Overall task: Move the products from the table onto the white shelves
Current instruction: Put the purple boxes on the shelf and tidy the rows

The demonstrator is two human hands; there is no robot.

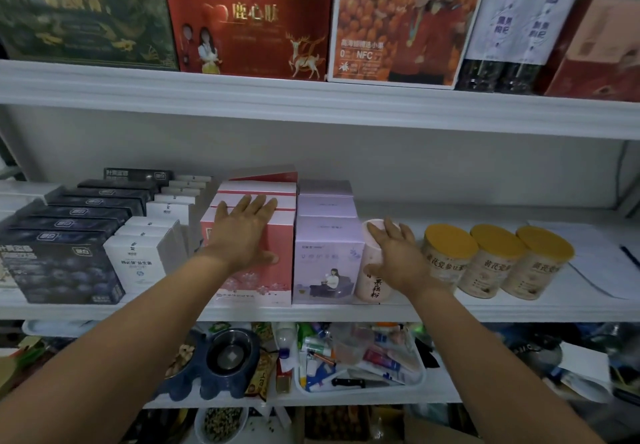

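Forearms [131,322] are closest in, both stretched to the middle white shelf [485,308].

Left hand [242,232]: flat, fingers straight, palm pressing on the front pink box [256,281] of its row.

Right hand [394,253]: fingers curled over the top rim of the pale pink canister [374,287], gripping it. The canister stands upright at the shelf's front edge, between the lilac box [325,263] on its left and three yellow-lidded canisters [450,260] on its right. It's just beside the lilac box. Can't tell contact on the yellow-lid side, the hand covers it.

Step, my read: placement, not pickup. The canister's base is already on the shelf, so this looks like final seating. The left hand is probably squaring or steadying the pink row. The table isn't in view, so no count of what's left.

Next move calls for:
- Release without tipping. The canister is tall, narrow and near the edge, so lift the fingers straight off rather than dragging outward.
- Possibly nudge it back in line with its neighbours.
- Then back to the table for the next product.

Also there:
- Dark blue boxes [62,270] and small white boxes [138,260] filed left of the pink row.
- Large gift boxes [249,21] on the shelf above.
- A white tray [420,379] of odds and ends and a metal bowl [230,353] on the shelf below.
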